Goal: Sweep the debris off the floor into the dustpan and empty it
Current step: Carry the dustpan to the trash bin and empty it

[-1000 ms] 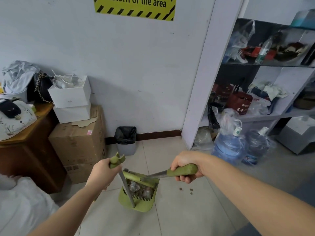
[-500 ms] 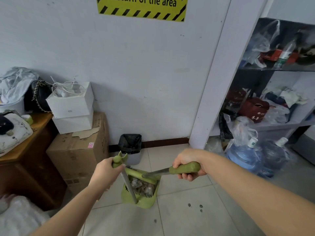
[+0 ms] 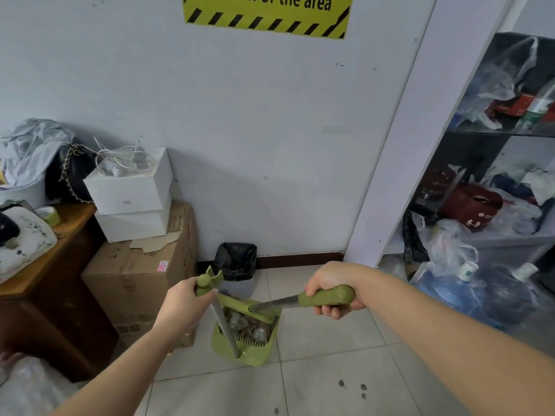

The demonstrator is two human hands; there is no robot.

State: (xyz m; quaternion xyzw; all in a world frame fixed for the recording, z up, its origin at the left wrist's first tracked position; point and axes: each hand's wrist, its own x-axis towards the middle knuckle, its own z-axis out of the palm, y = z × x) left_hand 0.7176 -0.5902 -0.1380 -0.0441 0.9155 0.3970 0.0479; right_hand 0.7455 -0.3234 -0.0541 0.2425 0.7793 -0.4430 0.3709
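Observation:
My left hand grips the green top of the dustpan's metal pole. The green dustpan hangs low over the floor tiles and holds crumpled clear wrappers and brownish debris. My right hand grips the green broom handle; its metal shaft runs down left to the broom head, which lies across the dustpan's mouth. A small grey bin with a black liner stands against the wall just behind the dustpan. A few dark specks lie on the tiles at lower right.
Cardboard boxes topped with white boxes stand left of the bin, beside a wooden cabinet. A white pillar and cluttered shelves with water jugs fill the right. A clear bag lies at lower left.
The view has moved closer to the wall and the bin. Both hands keep their grips, and the dustpan with the broom has come nearer the bin; the specks now lie further behind it.

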